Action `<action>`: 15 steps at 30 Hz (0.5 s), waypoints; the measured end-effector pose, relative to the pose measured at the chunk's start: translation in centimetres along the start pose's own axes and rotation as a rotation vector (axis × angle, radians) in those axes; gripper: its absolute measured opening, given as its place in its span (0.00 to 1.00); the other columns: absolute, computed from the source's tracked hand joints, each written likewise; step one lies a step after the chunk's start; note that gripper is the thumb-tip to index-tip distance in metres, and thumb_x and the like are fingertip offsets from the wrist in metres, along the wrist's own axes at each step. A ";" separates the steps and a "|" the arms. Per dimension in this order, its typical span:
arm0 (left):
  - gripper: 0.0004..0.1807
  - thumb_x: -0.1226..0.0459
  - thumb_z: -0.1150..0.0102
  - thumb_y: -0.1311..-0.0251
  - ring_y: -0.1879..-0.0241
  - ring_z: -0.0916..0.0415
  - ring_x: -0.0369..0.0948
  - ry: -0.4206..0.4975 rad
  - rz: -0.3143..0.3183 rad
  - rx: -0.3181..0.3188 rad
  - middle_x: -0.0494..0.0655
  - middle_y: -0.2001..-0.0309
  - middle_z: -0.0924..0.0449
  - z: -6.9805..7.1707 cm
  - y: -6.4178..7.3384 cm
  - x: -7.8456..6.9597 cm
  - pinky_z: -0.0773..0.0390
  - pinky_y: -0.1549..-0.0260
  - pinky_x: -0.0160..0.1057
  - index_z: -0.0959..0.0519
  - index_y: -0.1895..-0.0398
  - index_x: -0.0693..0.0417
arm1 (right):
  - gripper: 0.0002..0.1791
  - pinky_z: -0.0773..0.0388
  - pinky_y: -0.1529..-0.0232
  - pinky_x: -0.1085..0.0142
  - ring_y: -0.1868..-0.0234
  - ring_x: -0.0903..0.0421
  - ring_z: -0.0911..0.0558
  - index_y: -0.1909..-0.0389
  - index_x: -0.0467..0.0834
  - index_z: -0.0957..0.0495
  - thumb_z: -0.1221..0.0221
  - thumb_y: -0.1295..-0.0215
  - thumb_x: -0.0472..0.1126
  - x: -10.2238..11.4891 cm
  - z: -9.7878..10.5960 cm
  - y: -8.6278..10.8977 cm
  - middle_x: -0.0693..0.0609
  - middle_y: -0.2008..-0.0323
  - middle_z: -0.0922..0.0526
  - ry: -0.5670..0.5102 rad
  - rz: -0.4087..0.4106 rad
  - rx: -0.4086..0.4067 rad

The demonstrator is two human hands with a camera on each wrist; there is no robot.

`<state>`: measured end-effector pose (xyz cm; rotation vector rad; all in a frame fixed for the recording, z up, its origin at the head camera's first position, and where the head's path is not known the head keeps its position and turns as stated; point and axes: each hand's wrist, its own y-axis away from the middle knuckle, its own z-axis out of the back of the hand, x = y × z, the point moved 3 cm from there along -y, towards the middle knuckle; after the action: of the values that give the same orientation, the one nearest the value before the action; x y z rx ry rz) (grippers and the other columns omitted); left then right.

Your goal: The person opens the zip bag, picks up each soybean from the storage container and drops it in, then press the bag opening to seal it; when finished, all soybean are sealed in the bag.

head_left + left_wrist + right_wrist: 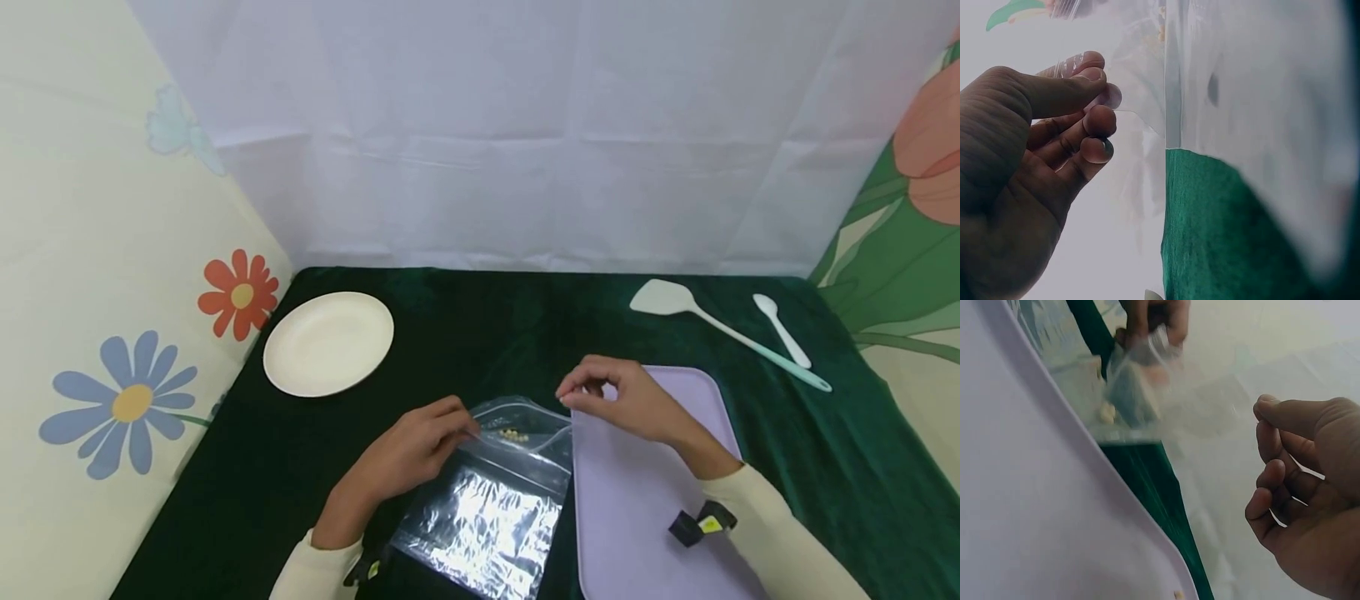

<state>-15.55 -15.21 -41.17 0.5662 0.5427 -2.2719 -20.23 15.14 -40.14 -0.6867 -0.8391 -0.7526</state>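
Observation:
My left hand (pixel 420 446) pinches the upper left edge of a clear zip bag (pixel 495 475). The bag's mouth gapes, and several small pale-yellow kernels (pixel 513 435) show near its upper end. Apart from the bag, my right hand (pixel 626 398) hovers over the upper part of a lilac tray (pixel 630 508). In the right wrist view its thumb tip meets the index fingertip (pixel 1266 434) and the other fingers are curled. No thing shows between thumb and index; a tiny one could be hidden. One pale kernel (pixel 1178 594) lies by the tray's edge in that view.
A cream oval plate (pixel 328 343) lies at the back left of the dark green cloth (pixel 480 333). At the back right are a white spatula (pixel 663 297) with a mint handle end and a small white spoon (pixel 783 332). A white sheet (pixel 540 150) hangs behind.

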 end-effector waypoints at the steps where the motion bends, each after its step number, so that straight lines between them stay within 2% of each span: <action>1: 0.12 0.75 0.39 0.35 0.62 0.26 0.30 -0.002 0.000 0.000 0.33 0.58 0.26 0.0 0.0 0.0 0.20 0.61 0.31 0.17 0.57 0.47 | 0.07 0.28 0.67 0.63 0.65 0.56 0.26 0.56 0.55 0.15 0.34 0.33 0.42 0.4 -0.4 -0.1 0.58 0.66 0.20 -0.011 0.008 0.014; 8: 0.12 0.74 0.39 0.35 0.63 0.27 0.30 -0.006 0.014 0.003 0.32 0.58 0.26 0.0 -0.1 0.1 0.20 0.61 0.32 0.17 0.57 0.47 | 0.08 0.29 0.67 0.64 0.67 0.56 0.27 0.56 0.45 0.13 0.34 0.34 0.34 2.7 -2.0 -0.5 0.55 0.68 0.20 -0.076 0.050 0.045; 11: 0.12 0.74 0.39 0.35 0.62 0.27 0.30 -0.003 0.018 0.006 0.31 0.58 0.26 0.0 -0.1 0.1 0.20 0.61 0.31 0.17 0.57 0.47 | 0.08 0.28 0.66 0.64 0.66 0.57 0.27 0.56 0.49 0.13 0.35 0.33 0.36 2.5 -1.9 -0.4 0.56 0.67 0.20 -0.068 0.047 0.033; 15: 0.12 0.74 0.39 0.35 0.62 0.26 0.30 0.002 0.015 0.010 0.32 0.58 0.26 0.1 0.0 0.1 0.20 0.61 0.31 0.17 0.57 0.47 | 0.08 0.27 0.66 0.62 0.64 0.56 0.26 0.55 0.56 0.14 0.35 0.32 0.42 1.1 -0.8 -0.3 0.58 0.65 0.20 -0.020 0.037 -0.020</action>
<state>-15.64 -15.25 -41.14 0.5752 0.5268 -2.2609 -19.58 14.00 -39.54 -0.7271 -0.8364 -0.7231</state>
